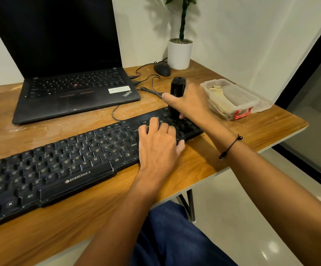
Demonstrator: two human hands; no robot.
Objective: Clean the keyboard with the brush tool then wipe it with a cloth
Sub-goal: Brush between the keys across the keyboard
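Note:
A dusty black keyboard [59, 166] lies slanted across the wooden desk [242, 135]. My right hand [190, 102] grips a black brush tool [177, 93], held upright with its lower end on the keys at the keyboard's right end. My left hand [159, 146] lies flat on the keyboard's right part, fingers spread over the keys, thumb at the front edge. A beige cloth [219, 100] sits inside a clear plastic box [252, 96] at the desk's right.
An open black laptop [69, 89] stands behind the keyboard. A black mouse [162, 69] and a white plant pot [179, 53] stand at the back. Cables [148, 87] run between the laptop and the brush. The desk edge is close on the right.

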